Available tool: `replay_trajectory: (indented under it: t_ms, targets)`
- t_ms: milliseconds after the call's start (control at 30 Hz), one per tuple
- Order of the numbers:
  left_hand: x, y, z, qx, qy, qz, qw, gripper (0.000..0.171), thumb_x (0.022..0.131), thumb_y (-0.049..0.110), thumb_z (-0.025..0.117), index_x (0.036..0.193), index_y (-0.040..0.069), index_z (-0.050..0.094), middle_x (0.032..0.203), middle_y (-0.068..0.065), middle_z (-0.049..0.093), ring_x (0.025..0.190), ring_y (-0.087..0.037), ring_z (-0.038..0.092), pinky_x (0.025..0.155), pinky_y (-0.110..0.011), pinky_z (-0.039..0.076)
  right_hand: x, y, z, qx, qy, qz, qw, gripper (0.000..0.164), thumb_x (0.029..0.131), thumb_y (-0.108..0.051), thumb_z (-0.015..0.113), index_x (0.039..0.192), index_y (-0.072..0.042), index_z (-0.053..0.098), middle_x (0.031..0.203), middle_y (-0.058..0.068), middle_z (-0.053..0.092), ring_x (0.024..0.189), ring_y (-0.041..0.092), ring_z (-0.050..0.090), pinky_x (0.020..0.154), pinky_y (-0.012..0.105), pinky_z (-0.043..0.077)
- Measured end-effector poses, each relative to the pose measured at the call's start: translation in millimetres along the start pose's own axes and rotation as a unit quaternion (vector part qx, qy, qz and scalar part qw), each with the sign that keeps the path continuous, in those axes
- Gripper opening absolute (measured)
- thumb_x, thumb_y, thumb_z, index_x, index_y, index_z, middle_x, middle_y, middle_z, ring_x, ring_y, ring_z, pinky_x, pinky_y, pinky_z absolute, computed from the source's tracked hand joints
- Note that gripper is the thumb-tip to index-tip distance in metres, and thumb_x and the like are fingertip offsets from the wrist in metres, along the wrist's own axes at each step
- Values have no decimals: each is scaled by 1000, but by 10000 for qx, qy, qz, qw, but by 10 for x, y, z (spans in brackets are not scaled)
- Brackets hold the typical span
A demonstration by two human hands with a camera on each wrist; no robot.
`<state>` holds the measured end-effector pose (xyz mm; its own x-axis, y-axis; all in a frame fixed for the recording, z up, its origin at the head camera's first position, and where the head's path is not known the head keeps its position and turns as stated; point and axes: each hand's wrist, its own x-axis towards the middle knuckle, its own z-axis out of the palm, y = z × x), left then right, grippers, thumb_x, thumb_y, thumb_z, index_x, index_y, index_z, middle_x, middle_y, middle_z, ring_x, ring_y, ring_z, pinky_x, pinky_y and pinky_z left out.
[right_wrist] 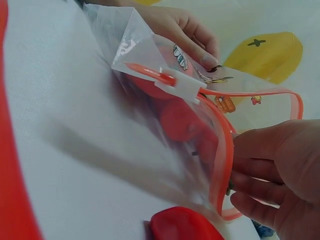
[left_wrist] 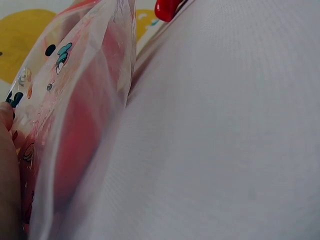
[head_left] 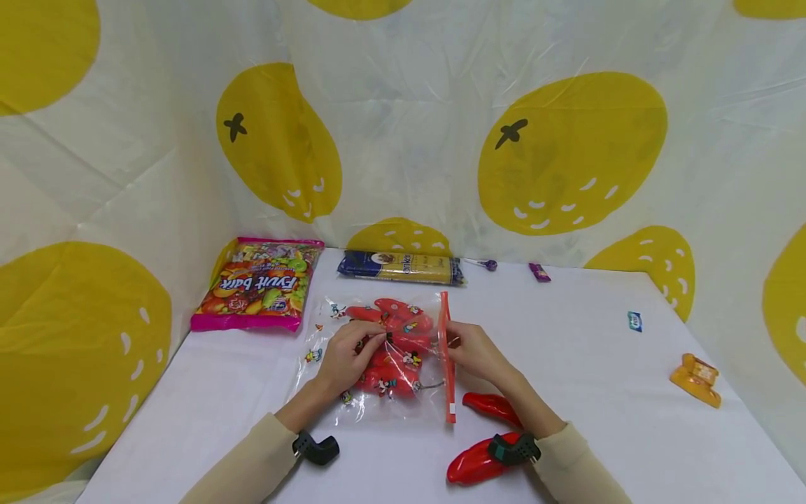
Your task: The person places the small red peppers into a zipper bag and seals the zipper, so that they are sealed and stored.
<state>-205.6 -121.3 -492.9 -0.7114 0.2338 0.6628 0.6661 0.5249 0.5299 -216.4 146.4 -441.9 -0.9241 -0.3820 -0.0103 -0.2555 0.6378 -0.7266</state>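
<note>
A clear zip bag [head_left: 315, 392] with cartoon prints and an orange-red edge lies on the table with several red chili peppers [head_left: 384, 378] inside. My left hand [head_left: 349, 353] pinches its upper film between thumb and fingers. At the mouth on the right is my right hand [head_left: 475, 350], fingers loosely bent and spread, thumb touching the orange rim [right_wrist: 225, 150]. The mouth gapes there, and a white slider [right_wrist: 182, 87] sits at one corner. Glossy chili peppers [head_left: 481, 462] lie outside the bag under my right forearm. In the left wrist view the bag [left_wrist: 95, 90] hides most of my left hand [left_wrist: 7, 165].
A Fruit candy bag [head_left: 258, 283] stands at the back left, beside a blue and yellow spaghetti pack [head_left: 403, 268]. A purple lollipop [head_left: 490, 265] and purple sweet [head_left: 539, 272] lie farther right. Near the right edge are a blue-green wrapped sweet [head_left: 634, 321] and an orange item [head_left: 695, 380].
</note>
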Motion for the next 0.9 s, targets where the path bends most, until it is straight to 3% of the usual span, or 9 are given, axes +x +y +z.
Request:
replay_trajectory:
  t_ms: [333,633,900]
  targets:
    - [-8,-14,5,-16,-56,-104,9999,19,91,27,61,107,17,67,105,6,69,103,-9,61,98,-30,47,-172,46,-249,-166,21,-26,9999,35,83,-34,71,115,-22,64,106,-2,68,93,12,61,80,28,55]
    - [-3,-5,2,24,-53,-101,9999,19,92,28,60,108,20,67,105,7,69,103,-9,61,98,-30,47,-515,166,-532,-623,-237,174,9976,45,79,-36,74,117,-16,61,110,3,66,93,14,59,75,23,53]
    - [-6,6,-5,-6,-97,-185,9998,20,91,27,61,109,19,67,106,6,69,104,-10,61,98,-30,47,-782,324,-654,-738,-648,157,9950,54,74,-40,76,119,-15,59,109,3,65,94,17,57,72,18,51]
